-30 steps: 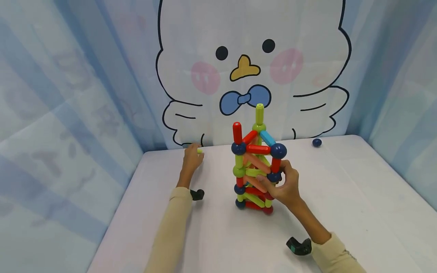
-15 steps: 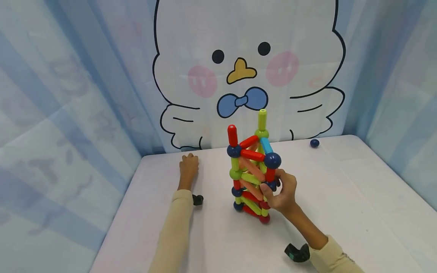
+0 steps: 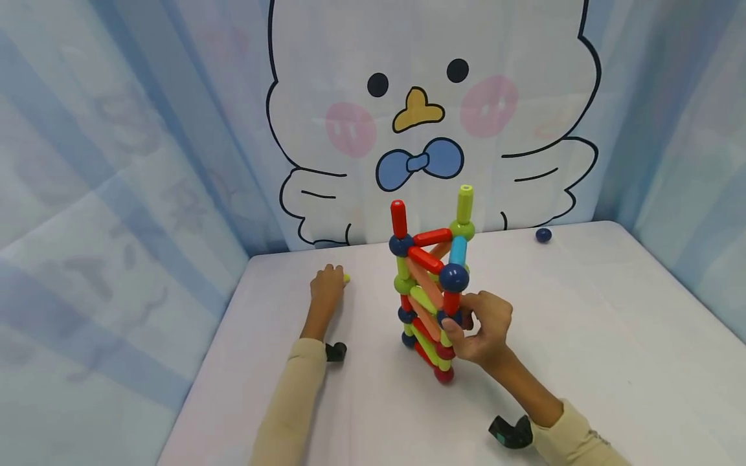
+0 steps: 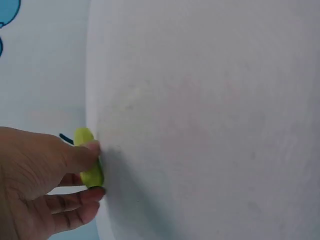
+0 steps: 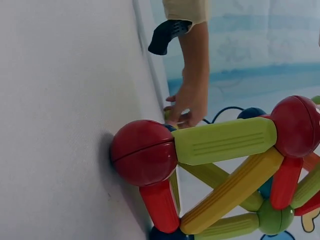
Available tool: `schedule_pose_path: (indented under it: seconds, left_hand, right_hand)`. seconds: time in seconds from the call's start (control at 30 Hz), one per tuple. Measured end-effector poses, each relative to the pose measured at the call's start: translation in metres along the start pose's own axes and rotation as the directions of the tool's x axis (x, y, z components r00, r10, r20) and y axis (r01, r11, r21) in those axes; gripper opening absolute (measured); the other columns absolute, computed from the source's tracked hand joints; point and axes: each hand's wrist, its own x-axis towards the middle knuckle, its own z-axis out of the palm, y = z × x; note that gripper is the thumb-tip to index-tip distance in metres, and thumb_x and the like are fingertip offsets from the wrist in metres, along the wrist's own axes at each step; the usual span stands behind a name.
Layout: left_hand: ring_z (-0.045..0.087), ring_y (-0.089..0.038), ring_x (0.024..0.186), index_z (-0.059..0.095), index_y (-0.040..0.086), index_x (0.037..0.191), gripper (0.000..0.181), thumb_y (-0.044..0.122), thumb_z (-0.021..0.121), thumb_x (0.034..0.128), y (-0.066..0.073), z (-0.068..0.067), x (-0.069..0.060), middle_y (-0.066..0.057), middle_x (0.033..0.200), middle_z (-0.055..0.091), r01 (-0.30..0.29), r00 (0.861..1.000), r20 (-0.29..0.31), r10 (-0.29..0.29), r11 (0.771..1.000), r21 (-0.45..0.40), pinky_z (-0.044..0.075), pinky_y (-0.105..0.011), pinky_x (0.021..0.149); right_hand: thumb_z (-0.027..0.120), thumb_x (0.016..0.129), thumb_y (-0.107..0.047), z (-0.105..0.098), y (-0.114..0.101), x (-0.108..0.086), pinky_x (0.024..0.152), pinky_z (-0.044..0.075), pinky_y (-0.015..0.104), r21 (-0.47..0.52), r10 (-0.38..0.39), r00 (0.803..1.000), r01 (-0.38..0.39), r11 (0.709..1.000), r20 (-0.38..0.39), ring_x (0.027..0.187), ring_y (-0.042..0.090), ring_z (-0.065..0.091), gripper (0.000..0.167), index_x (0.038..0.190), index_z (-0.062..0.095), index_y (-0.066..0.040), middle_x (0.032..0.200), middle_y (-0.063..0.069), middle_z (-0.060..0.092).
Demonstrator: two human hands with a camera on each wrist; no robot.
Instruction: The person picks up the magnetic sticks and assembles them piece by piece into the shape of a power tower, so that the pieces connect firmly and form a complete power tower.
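A tower of magnetic building rods and balls (image 3: 424,260), in red, lime green, orange and blue, stands on the table. My right hand (image 3: 484,327) grips its near right corner, thumb and fingers around a dark blue ball (image 3: 447,317). Two rods point upward from the top, one red (image 3: 399,219) and one lime green (image 3: 464,204). Near the table's far left part, my left hand (image 3: 327,288) pinches a loose lime-green magnetic rod (image 4: 91,165) between thumb and fingers. The right wrist view shows the tower's lower part, with a red ball (image 5: 145,152) at its base; my right hand is out of that view.
A loose dark blue ball (image 3: 543,235) lies near the back edge, to the right of the tower. Behind the white table (image 3: 588,310) hangs a curtain (image 3: 524,188) with a cartoon character. Black wrist-worn devices (image 3: 511,432) sit at both sleeves.
My right hand has turned the tower, its near right corner swinging left and the upright lime-green rod shifting right. My left hand has drawn back from the far edge with the lime-green rod.
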Motion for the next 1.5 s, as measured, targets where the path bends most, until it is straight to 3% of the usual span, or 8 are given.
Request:
schedule_pose_path:
  seconds: [0.13, 0.23, 0.33, 0.4, 0.57, 0.67, 1.13, 1.5]
  left_hand:
    - [0.066, -0.025, 0.092, 0.062, 0.003, 0.115, 0.028, 0.018, 0.067, 0.0926, 0.0, -0.021, -0.008, -0.014, 0.109, 0.067, -0.013, 0.998, 0.047, 0.032, 0.933, -0.361, 0.056, -0.038, 0.078]
    - [0.068, -0.021, 0.086, 0.06, 0.003, 0.117, 0.032, 0.023, 0.068, 0.0922, 0.006, -0.052, -0.017, -0.014, 0.108, 0.068, -0.041, 0.997, 0.03, 0.075, 0.79, -0.612, 0.055, -0.032, 0.073]
    - [0.069, -0.017, 0.077, 0.06, 0.004, 0.116, 0.035, 0.028, 0.067, 0.0926, 0.019, -0.093, -0.036, -0.013, 0.102, 0.069, -0.143, 0.988, -0.147, 0.047, 0.639, -0.755, 0.053, -0.026, 0.066]
    - [0.067, -0.015, 0.07, 0.06, 0.004, 0.115, 0.034, 0.028, 0.068, 0.0921, 0.032, -0.121, -0.054, -0.012, 0.097, 0.068, -0.263, 0.946, -0.323, -0.018, 0.54, -0.8, 0.052, -0.024, 0.062]
    - [0.057, -0.015, 0.057, 0.061, 0.004, 0.116, 0.032, 0.022, 0.07, 0.091, 0.068, -0.176, -0.099, -0.011, 0.092, 0.067, -0.593, 0.761, -0.648, -0.035, 0.368, -0.716, 0.048, -0.023, 0.051]
    - [0.055, -0.012, 0.058, 0.061, 0.004, 0.118, 0.032, 0.018, 0.071, 0.0904, 0.087, -0.188, -0.118, -0.01, 0.096, 0.07, -0.68, 0.708, -0.703, 0.069, 0.336, -0.652, 0.045, -0.022, 0.05]
    - [0.061, -0.001, 0.058, 0.063, 0.002, 0.113, 0.032, 0.01, 0.075, 0.0846, 0.141, -0.187, -0.144, -0.01, 0.096, 0.073, -0.761, 0.641, -0.642, 0.422, 0.24, -0.603, 0.053, -0.018, 0.056]
    - [0.061, -0.001, 0.06, 0.061, 0.003, 0.112, 0.026, 0.011, 0.071, 0.0896, 0.146, -0.179, -0.144, -0.01, 0.097, 0.072, -0.736, 0.671, -0.632, 0.389, 0.243, -0.632, 0.053, -0.018, 0.056]
  right_hand:
    - [0.056, 0.093, -0.042, 0.0, 0.0, -0.001, 0.035, 0.029, 0.023, 0.008, -0.006, 1.0, 0.006, 1.0, 0.015, 0.04, 0.011, 0.034, 0.051, 0.07, 0.059, 0.004, 0.049, 0.003, 0.044]
    - [0.056, 0.094, -0.04, 0.0, 0.0, -0.003, 0.036, 0.029, 0.022, 0.022, -0.019, 1.0, 0.018, 1.0, 0.014, 0.04, 0.011, 0.035, 0.051, 0.074, 0.059, 0.006, 0.049, 0.003, 0.044]
    - [0.056, 0.095, -0.04, 0.0, -0.001, -0.003, 0.037, 0.029, 0.02, 0.034, -0.029, 0.999, 0.029, 0.999, 0.013, 0.041, 0.011, 0.034, 0.051, 0.076, 0.059, 0.007, 0.05, 0.003, 0.043]
    - [0.056, 0.095, -0.039, 0.0, -0.002, -0.003, 0.037, 0.029, 0.02, 0.042, -0.031, 0.999, 0.03, 0.999, 0.016, 0.041, 0.011, 0.034, 0.051, 0.075, 0.058, 0.008, 0.05, 0.003, 0.043]
    - [0.054, 0.096, -0.038, 0.0, -0.003, -0.001, 0.035, 0.029, 0.022, 0.054, -0.023, 1.0, 0.022, 0.998, 0.022, 0.041, 0.011, 0.034, 0.05, 0.075, 0.057, 0.008, 0.051, 0.004, 0.043]
    - [0.054, 0.095, -0.038, 0.001, -0.003, -0.001, 0.035, 0.029, 0.022, 0.055, -0.017, 1.0, 0.016, 0.998, 0.019, 0.041, 0.011, 0.034, 0.049, 0.075, 0.056, 0.007, 0.052, 0.004, 0.043]
    - [0.053, 0.096, -0.036, 0.003, -0.007, 0.0, 0.036, 0.029, 0.017, 0.083, -0.026, 0.999, 0.025, 0.996, 0.018, 0.039, 0.009, 0.034, 0.049, 0.076, 0.056, 0.009, 0.053, 0.004, 0.043]
    - [0.054, 0.096, -0.034, 0.002, -0.007, 0.001, 0.035, 0.029, 0.019, 0.092, -0.018, 1.0, 0.017, 0.996, 0.012, 0.039, 0.01, 0.035, 0.049, 0.076, 0.055, 0.01, 0.054, 0.006, 0.045]
